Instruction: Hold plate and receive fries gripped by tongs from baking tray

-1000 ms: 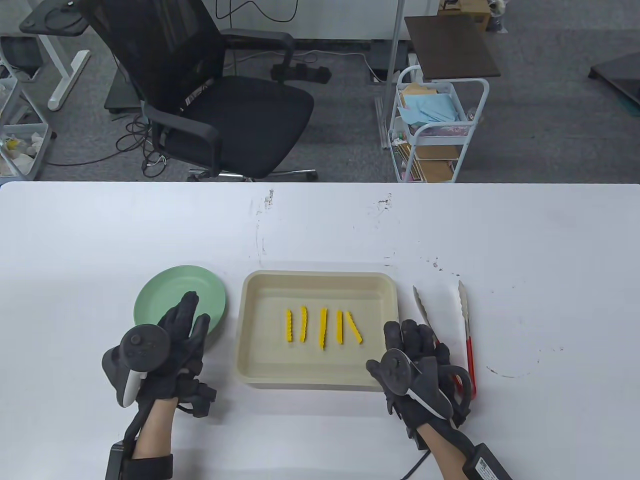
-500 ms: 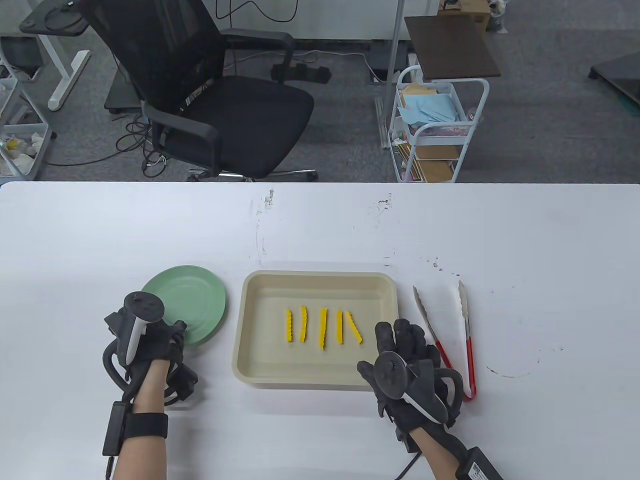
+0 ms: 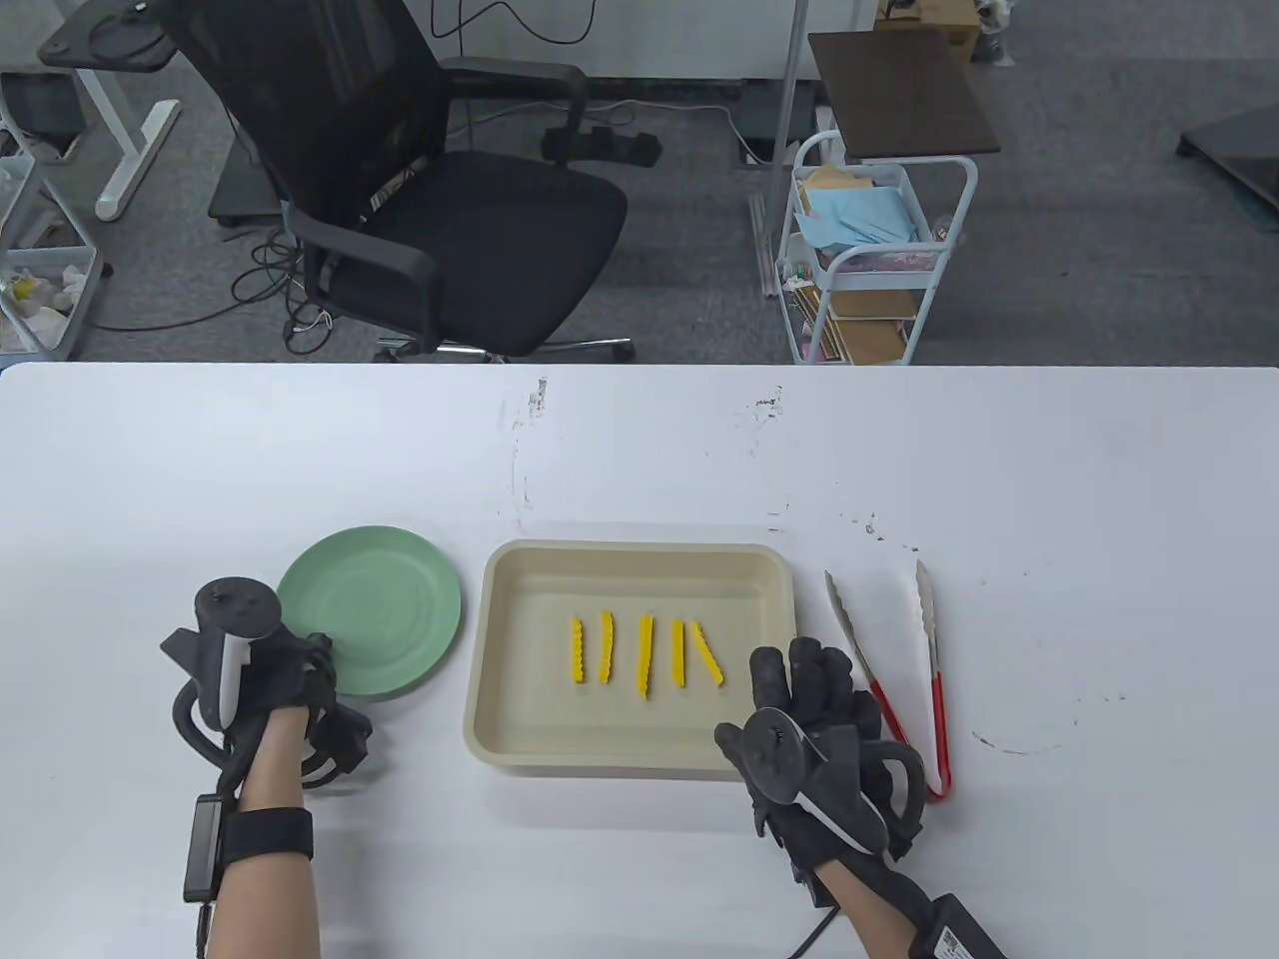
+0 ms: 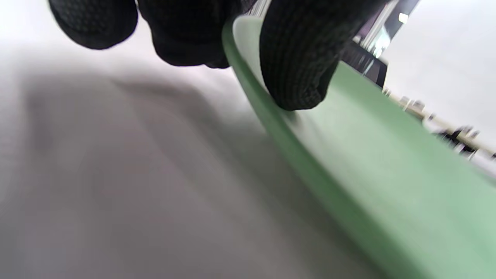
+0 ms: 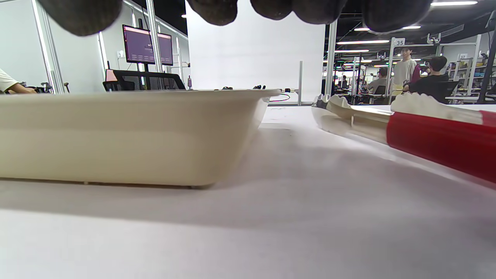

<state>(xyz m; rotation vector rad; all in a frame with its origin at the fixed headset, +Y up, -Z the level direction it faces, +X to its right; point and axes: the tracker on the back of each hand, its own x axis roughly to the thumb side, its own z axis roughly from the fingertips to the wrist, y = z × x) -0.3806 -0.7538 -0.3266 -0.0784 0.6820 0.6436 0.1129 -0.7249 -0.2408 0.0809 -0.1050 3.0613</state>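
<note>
A green plate (image 3: 380, 609) is at the left of the table. My left hand (image 3: 300, 679) grips its near-left rim; in the left wrist view the thumb lies on top of the plate (image 4: 348, 155) and the other fingers (image 4: 186, 35) are under the rim, which is tilted up off the table. A cream baking tray (image 3: 500, 639) holds several yellow crinkle fries (image 3: 644, 654). Red-handled metal tongs (image 3: 934, 679) lie right of the tray. My right hand (image 3: 814, 689) rests flat between tray and tongs, holding nothing; in the right wrist view the tray (image 5: 128, 135) and tongs (image 5: 438, 135) flank it.
The white table (image 3: 639, 460) stretches far behind the tray. An office chair (image 3: 440, 200) and a white cart (image 3: 869, 260) stand beyond its far edge.
My left hand turned from lying over the plate to gripping its rim from the left and lifted that edge; the plate shifted a little right. My right hand drew slightly left off the tongs.
</note>
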